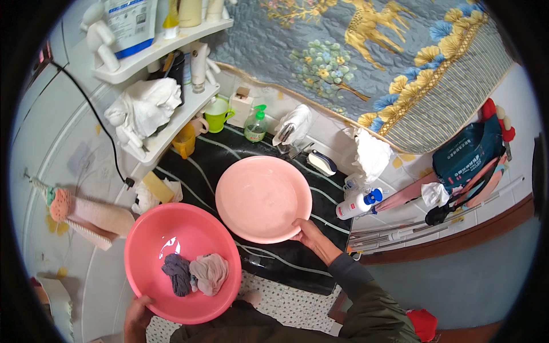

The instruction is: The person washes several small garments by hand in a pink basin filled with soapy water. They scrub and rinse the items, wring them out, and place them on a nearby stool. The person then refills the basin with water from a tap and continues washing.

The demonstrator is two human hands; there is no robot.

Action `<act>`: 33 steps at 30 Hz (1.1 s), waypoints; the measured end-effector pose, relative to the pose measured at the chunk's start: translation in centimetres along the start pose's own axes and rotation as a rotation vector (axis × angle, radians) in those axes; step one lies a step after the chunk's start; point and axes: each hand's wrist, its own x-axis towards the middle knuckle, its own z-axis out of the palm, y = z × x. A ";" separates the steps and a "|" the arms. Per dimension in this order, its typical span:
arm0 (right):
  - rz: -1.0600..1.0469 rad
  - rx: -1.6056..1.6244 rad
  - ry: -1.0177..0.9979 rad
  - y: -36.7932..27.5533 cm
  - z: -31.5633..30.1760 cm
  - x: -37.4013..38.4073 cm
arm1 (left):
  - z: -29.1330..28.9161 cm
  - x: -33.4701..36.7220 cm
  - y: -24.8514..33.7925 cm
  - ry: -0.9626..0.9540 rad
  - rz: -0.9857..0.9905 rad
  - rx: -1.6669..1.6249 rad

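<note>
My left hand (139, 313) grips the lower left rim of a deep pink basin (142, 243), fingers mostly hidden beneath it. Inside that basin lie two wrung-up cloths: a dark grey one (177, 274) and a pale beige-pink one (210, 274). To the upper right is a light pink basin (269, 223) with nothing but a little shine in its bottom, perhaps water. My right hand (311, 233) has closed on its lower right rim, thumb on top. This paler basin is over the black, white-veined counter (274, 268).
Behind the basins stand a green cup (216, 117), a yellow cup (184, 141), a green pump bottle (255, 128) and a scrubbing brush (322, 163). A white bottle with a blue cap (353, 206) leans at the right. White shelves (128, 66) jut out at upper left.
</note>
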 end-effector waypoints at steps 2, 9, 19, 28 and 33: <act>0.017 0.027 0.010 0.0 0.3 -1.2 | -0.4 -0.6 -0.4 0.033 -0.004 0.000; -0.060 0.058 0.041 -0.2 -1.9 -7.3 | 0.5 0.0 -0.4 0.020 0.048 0.024; -0.028 0.086 0.239 0.8 -3.6 -21.0 | 2.7 3.9 1.3 -0.034 0.096 0.098; -0.021 0.229 0.415 5.2 -4.4 -29.1 | 9.6 8.7 4.2 -0.252 0.097 0.199; -0.022 0.299 0.472 6.0 -3.3 -30.2 | 16.1 13.4 4.8 -0.357 0.058 0.255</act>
